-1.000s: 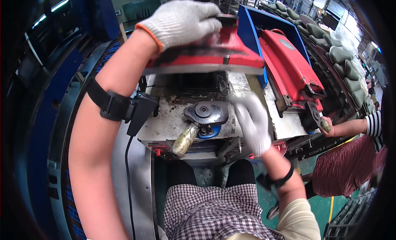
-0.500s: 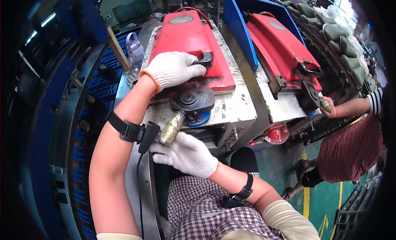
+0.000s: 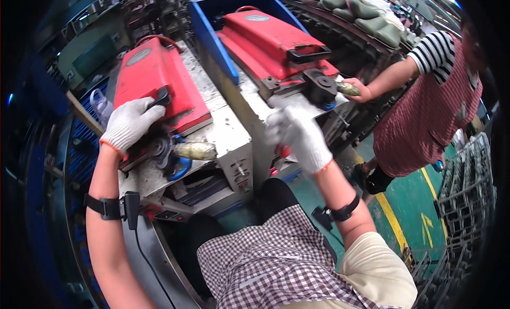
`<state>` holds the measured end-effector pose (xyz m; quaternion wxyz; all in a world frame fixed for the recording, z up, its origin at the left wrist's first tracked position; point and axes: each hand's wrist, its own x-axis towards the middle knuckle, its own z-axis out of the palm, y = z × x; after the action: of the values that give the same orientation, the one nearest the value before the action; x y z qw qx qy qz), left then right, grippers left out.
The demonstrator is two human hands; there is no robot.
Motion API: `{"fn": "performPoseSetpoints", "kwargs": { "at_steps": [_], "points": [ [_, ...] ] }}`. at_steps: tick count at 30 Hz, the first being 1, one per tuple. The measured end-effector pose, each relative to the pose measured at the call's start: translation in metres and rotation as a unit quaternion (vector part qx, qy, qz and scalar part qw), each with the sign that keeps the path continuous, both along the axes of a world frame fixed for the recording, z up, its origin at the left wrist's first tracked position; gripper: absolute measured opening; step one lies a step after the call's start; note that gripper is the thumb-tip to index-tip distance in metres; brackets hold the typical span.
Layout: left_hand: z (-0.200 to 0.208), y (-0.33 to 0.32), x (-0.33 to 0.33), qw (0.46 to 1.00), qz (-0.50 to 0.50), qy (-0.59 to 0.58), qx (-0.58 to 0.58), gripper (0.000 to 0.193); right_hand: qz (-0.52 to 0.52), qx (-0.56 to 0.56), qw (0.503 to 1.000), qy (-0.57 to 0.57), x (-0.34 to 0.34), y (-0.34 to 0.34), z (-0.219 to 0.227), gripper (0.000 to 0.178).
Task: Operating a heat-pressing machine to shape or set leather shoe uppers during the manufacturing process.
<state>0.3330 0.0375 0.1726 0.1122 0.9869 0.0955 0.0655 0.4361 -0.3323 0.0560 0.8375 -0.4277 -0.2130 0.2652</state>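
Long red metal cover (image 3: 178, 91) with a raised central ridge lies lengthwise on a scuffed white table (image 3: 228, 129), its near end close to the front edge, as we look down on two machines side by side. Our left hand (image 3: 130, 125), in a white knitted glove with an orange cuff, is at the looped black handle (image 3: 162, 96) on the cover's near end; the fingers bend against it, but we cannot tell whether they close around it. At the table's front edge, just beside that hand, sits a dark rounded metal cam (image 3: 160, 149), its lever grip (image 3: 195, 150), wrapped in worn yellowish material, pointing toward the table's right front corner.

Our right hand (image 3: 300, 136), gloved in white and blurred, is raised beyond the table's right edge, its fingers loosely parted and nothing visible in them. At the neighbouring machine, a second red ridged metal cover (image 3: 255, 35) lies by a tall blue panel (image 3: 215, 46), and a co-worker's bare hand (image 3: 362, 90) holds a similar wrapped lever grip (image 3: 348, 89). Rounded olive-green pads (image 3: 366, 17) lie behind it. A pale purple bottle (image 3: 100, 104) stands past our table's left edge.
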Motion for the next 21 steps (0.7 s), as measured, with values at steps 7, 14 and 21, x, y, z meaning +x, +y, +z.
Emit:
{"fn": "performPoseSetpoints", "kwargs": {
  "at_steps": [7,14,21],
  "points": [
    [-0.008,-0.010,0.008,0.992,0.031,-0.069,-0.103,0.031,-0.404,-0.537,0.569,-0.474,0.132,-0.144,0.029,0.036],
    [-0.011,-0.093,0.043,0.945,-0.116,-0.303,-0.033,0.045,-0.329,-0.655,0.509,-0.451,0.155,-0.157,0.022,0.043],
    [-0.023,-0.195,0.130,0.939,-0.297,-0.171,0.030,0.045,-0.345,-0.643,0.561,-0.391,0.049,-0.123,0.025,0.070]
  ]
}}
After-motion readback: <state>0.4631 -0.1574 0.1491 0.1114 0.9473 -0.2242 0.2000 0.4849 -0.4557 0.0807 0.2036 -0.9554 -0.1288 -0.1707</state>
